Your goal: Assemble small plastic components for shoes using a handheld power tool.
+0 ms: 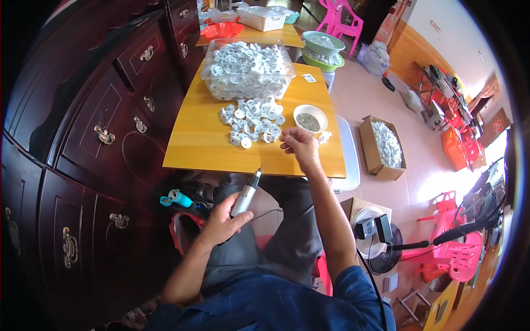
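Note:
My left hand (225, 222) is wrapped round a silver electric screwdriver (244, 199), whose thin bit points up toward the table's front edge. Over the right part of the yellow table (204, 151) is my right hand (302, 148), its fingertips pinched together. What they hold, if anything, is too small to make out. Left of that hand lies a loose heap of small white round plastic parts (254, 118). Just beyond it stands a white bowl (297, 111) of small metal pieces that look like screws. A few more white parts (324, 137) lie to its right.
A clear plastic bin (248, 83) piled with white parts stands at the table's far side. Green basins (323, 47) stand beyond at the right. Dark wooden drawers (105, 105) line the left. A cardboard box (381, 149) of white parts is on the floor.

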Tool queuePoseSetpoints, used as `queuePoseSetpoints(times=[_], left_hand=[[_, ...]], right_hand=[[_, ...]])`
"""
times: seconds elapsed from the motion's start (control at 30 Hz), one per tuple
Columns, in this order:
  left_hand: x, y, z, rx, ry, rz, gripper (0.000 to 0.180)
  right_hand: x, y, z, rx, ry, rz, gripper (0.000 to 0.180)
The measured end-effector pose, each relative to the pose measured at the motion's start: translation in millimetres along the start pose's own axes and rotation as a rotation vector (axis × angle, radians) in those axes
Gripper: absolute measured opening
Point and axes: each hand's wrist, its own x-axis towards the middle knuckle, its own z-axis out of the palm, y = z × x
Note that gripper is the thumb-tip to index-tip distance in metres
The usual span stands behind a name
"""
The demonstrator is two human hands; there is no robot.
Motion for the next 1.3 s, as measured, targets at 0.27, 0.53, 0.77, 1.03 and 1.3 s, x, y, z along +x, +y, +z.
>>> queuePoseSetpoints(times=[0.27,0.53,0.77,1.03,1.3], left_hand=[[1.6,1.9,1.2,-0.028,-0.012,-0.016,0.057],[1.0,1.9,2.5,-0.042,0.001,-0.046,0.053],[1.4,-0.8,0.8,-0.036,0.051,-0.022,0.054],[1.7,2.7,1.6,-0.031,0.037,-0.03,0.055],[1.3,1.7,-1.5,-0.019,0.076,-0.036,0.055]], right_hand=[[-31.2,19.4,10.7,0.118,-0.088,0.042,0.008],[-39.3,14.5,17.8,0.245,-0.182,0.151,0.011],[-41.6,14.9,22.4,0.386,-0.217,0.211,0.006],[-44.1,13.6,28.0,0.456,-0.284,0.254,0.011],[-43.1,20.1,34.4,0.462,-0.359,0.297,0.01]])
